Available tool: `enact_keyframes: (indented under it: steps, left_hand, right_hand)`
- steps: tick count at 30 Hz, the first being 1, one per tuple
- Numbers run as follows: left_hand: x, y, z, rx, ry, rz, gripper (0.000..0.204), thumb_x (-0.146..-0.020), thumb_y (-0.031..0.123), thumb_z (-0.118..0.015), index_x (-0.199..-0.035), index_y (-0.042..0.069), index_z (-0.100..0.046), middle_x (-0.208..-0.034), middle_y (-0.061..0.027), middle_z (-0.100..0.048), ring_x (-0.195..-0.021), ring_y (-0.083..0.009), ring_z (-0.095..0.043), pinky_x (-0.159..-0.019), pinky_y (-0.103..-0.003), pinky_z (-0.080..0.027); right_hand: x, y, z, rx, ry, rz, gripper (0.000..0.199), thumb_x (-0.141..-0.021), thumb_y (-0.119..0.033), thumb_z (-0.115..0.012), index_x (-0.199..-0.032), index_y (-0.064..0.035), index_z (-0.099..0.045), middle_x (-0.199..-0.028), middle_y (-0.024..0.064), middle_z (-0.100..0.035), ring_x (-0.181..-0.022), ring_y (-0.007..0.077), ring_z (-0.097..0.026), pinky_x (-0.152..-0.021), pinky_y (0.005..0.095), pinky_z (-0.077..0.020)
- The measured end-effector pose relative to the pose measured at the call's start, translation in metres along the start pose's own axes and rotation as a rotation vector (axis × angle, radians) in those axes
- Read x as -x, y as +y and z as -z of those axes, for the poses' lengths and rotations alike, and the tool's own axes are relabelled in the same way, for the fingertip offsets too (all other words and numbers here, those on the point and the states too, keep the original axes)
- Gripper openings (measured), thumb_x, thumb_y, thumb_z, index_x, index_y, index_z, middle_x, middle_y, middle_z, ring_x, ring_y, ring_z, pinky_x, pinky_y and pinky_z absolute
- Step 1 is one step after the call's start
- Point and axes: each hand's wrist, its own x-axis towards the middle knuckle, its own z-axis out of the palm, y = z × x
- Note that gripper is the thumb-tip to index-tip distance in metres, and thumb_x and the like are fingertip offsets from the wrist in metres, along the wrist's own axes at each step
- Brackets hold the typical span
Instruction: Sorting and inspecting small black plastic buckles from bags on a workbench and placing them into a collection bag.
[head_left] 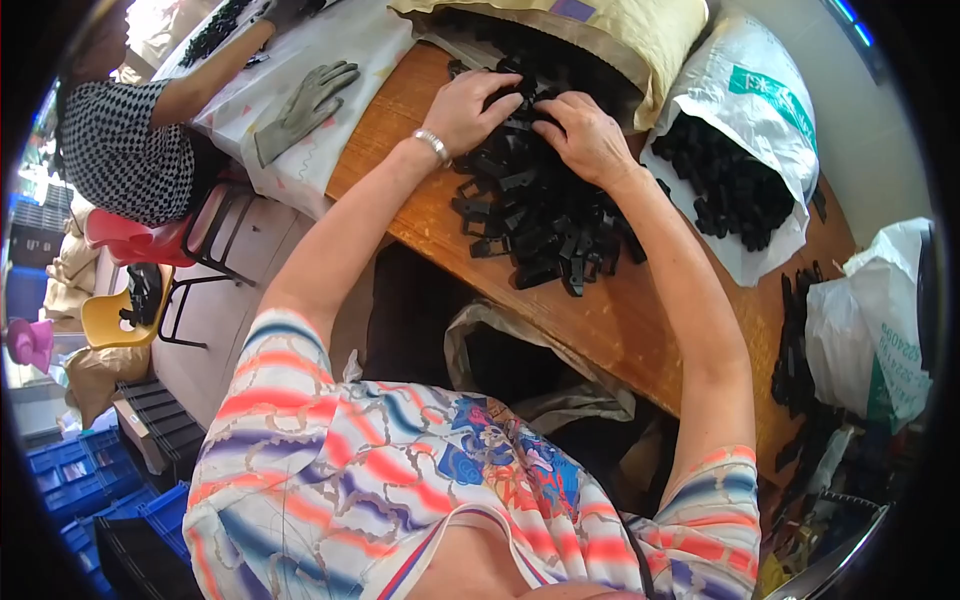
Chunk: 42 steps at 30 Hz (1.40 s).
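Observation:
A heap of small black plastic parts (540, 225), some shaped like open frames or clips, lies on the wooden table before me. At the far side of the heap, my left hand (470, 112), with a bracelet at its wrist, has its fingers curled and closed on a black plastic part. My right hand (588, 138) is bent toward it, thumb and fingers closed on a black part as well. The two hands are a small gap apart. The parts' exact shape between the fingers is mostly hidden. More black parts spill from the tan sack (640, 45) behind them.
A white sack (745, 75) of black parts stands right of the heap, a white bag (870, 320) farther right. An open sack (540, 400) is below the table edge (480, 275). At left, a co-worker (130, 150) sits by a covered table with a grey glove (305, 105).

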Motion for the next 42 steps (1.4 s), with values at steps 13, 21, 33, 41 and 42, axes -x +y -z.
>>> enact_keyframes:
  steps: [13,21,33,41,42]
  left_hand:
    - [0.135,0.135,-0.021,-0.219,-0.169,-0.024,0.096,-0.063,0.045,-0.084,-0.149,0.032,-0.041,-0.158,-0.0115,-0.027,-0.148,-0.0408,-0.015,-0.115,-0.063,-0.015]
    - [0.099,0.109,-0.040,-0.433,-0.101,0.036,0.082,-0.076,0.046,-0.076,-0.148,0.032,-0.041,-0.154,-0.0101,-0.033,-0.146,-0.0408,-0.018,-0.111,-0.068,-0.019]
    - [0.102,0.158,-0.050,-0.229,-0.016,-0.199,0.066,-0.076,0.019,-0.073,-0.138,0.013,-0.051,-0.144,-0.0091,-0.049,-0.141,-0.0317,-0.036,-0.116,-0.050,-0.022]
    - [0.094,0.192,-0.105,-0.028,-0.046,-0.384,0.041,-0.076,0.005,-0.070,-0.116,0.005,-0.062,-0.121,-0.0107,-0.060,-0.115,-0.0296,-0.055,-0.097,-0.041,-0.044]
    - [0.091,0.195,-0.110,-0.019,-0.048,-0.388,0.041,-0.076,0.005,-0.070,-0.116,0.005,-0.062,-0.121,-0.0107,-0.060,-0.115,-0.0296,-0.055,-0.097,-0.041,-0.044]
  right_hand:
    - [0.174,-0.068,0.012,-0.052,0.177,-0.061,0.043,-0.079,-0.019,-0.074,-0.119,-0.0077,-0.065,-0.139,0.0168,-0.049,-0.132,0.0388,-0.043,-0.105,0.0487,-0.0401]
    - [0.145,-0.048,-0.031,-0.008,0.342,-0.109,0.035,-0.087,-0.017,-0.065,-0.121,-0.0075,-0.063,-0.136,0.0146,-0.051,-0.134,0.0368,-0.041,-0.105,0.0483,-0.0381]
    - [0.200,-0.023,0.002,-0.016,0.372,-0.121,0.030,-0.084,-0.014,-0.068,-0.112,-0.0045,-0.065,-0.125,0.0148,-0.058,-0.120,0.0361,-0.053,-0.100,0.0451,-0.0439]
    - [0.256,-0.001,0.039,-0.105,0.640,-0.331,0.013,-0.090,-0.005,-0.061,-0.101,-0.0022,-0.068,-0.104,0.0139,-0.067,-0.094,0.0327,-0.066,-0.079,0.0368,-0.0538]
    - [0.264,0.002,0.040,-0.098,0.638,-0.338,0.013,-0.090,-0.005,-0.061,-0.101,-0.0022,-0.068,-0.104,0.0139,-0.067,-0.094,0.0327,-0.066,-0.079,0.0368,-0.0538]
